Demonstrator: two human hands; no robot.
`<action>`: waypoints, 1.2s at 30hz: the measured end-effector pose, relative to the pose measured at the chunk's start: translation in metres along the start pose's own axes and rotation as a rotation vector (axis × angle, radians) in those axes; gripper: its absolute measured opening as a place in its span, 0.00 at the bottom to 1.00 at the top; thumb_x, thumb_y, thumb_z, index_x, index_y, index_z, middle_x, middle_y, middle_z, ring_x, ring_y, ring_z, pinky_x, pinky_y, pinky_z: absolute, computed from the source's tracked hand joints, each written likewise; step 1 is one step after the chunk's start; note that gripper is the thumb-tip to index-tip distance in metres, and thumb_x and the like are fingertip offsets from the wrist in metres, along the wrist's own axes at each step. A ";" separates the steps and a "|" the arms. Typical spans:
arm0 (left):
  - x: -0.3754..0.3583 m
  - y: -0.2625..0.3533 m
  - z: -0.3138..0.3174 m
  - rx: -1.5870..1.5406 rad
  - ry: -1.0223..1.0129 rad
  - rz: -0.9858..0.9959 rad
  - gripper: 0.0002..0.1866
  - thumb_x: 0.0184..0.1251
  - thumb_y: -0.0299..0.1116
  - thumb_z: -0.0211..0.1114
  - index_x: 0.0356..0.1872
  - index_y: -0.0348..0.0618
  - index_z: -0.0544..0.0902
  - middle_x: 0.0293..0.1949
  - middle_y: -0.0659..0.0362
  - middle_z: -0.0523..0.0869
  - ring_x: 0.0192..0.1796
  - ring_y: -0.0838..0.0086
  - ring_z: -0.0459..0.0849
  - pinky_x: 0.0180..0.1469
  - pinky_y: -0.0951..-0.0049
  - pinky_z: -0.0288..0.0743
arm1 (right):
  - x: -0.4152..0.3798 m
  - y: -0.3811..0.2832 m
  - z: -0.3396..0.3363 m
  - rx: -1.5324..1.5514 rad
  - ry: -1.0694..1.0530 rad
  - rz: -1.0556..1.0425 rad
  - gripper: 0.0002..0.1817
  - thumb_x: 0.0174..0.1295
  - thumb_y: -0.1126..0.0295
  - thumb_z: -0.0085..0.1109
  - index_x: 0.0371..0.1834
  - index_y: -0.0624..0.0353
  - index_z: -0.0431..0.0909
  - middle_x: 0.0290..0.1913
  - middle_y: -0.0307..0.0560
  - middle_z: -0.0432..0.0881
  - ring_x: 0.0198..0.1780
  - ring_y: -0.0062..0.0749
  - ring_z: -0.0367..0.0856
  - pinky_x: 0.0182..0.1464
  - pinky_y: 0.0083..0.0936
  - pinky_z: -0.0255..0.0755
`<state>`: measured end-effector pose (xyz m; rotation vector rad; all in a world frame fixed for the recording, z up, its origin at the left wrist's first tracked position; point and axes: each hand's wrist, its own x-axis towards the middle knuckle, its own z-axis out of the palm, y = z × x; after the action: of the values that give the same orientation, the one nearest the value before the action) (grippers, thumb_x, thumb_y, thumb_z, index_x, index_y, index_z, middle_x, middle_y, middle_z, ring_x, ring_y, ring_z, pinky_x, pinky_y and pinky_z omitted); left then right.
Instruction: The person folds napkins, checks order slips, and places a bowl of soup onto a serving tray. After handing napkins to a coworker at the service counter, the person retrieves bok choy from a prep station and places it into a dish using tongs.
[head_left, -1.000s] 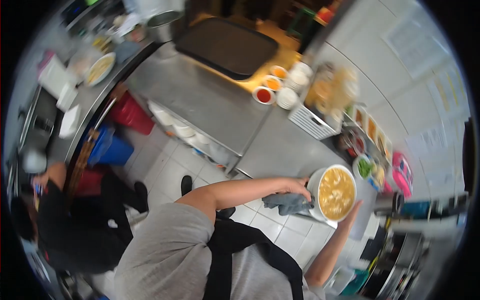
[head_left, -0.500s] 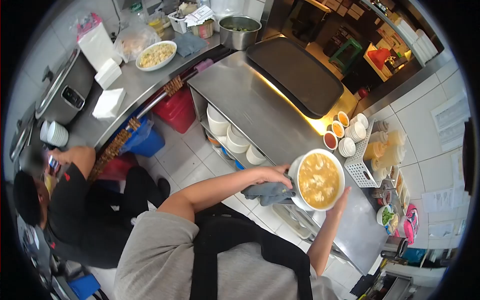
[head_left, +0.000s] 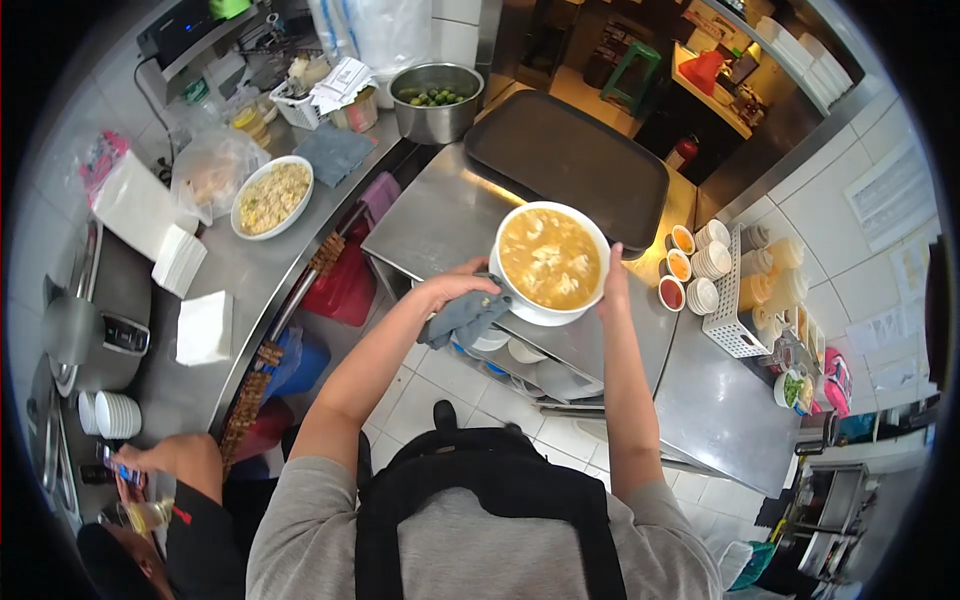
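A large white bowl of yellow soup [head_left: 550, 258] with pale egg-like pieces is held between my two hands, above the steel counter [head_left: 420, 225]. My left hand [head_left: 458, 285] grips its left side, with a grey cloth [head_left: 465, 318] bunched under the fingers. On the bowl's right side my right hand [head_left: 615, 285] presses with its fingers along the wall. Just beyond the bowl lies a dark brown tray [head_left: 570, 150], flat on the counter by the pass opening.
Small cups of red sauce [head_left: 671, 293] and orange sauce stand right of the tray, beside a white basket of bottles [head_left: 735, 325]. On the left counter are a bowl of fried rice [head_left: 272, 200], napkins [head_left: 205, 328] and a steel pot [head_left: 436, 100]. A co-worker [head_left: 200, 520] is at lower left.
The bowl has moved left and forward in both hands, toward the tray. My view has turned, and the co-worker now appears lower in the picture.
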<state>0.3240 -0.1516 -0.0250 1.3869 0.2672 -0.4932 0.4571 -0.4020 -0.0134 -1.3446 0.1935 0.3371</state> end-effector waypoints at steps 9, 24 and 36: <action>0.028 0.001 -0.050 -0.048 -0.042 0.055 0.44 0.47 0.35 0.68 0.67 0.36 0.57 0.65 0.47 0.63 0.67 0.62 0.62 0.67 0.68 0.56 | 0.004 -0.023 -0.022 -0.315 -0.023 -0.336 0.25 0.63 0.52 0.51 0.54 0.60 0.72 0.48 0.45 0.78 0.52 0.30 0.73 0.56 0.29 0.65; -0.166 -0.094 -0.030 -0.506 0.506 0.276 0.38 0.49 0.29 0.63 0.65 0.44 0.61 0.41 0.48 0.81 0.44 0.63 0.82 0.48 0.70 0.76 | 0.053 -0.126 -0.445 -1.254 0.900 -0.578 0.27 0.38 0.54 0.70 0.40 0.62 0.81 0.37 0.55 0.83 0.38 0.45 0.81 0.43 0.38 0.72; -0.195 -0.125 -0.017 -0.534 0.850 0.248 0.34 0.52 0.32 0.63 0.64 0.44 0.63 0.53 0.52 0.73 0.47 0.70 0.76 0.48 0.73 0.72 | -0.048 -0.229 -0.199 -0.894 0.194 -0.922 0.33 0.57 0.63 0.62 0.63 0.69 0.61 0.48 0.52 0.77 0.45 0.33 0.77 0.50 0.30 0.71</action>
<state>0.0962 -0.1137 -0.0464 1.0095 0.8350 0.3879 0.5029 -0.6445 0.1695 -2.1736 -0.4781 -0.5632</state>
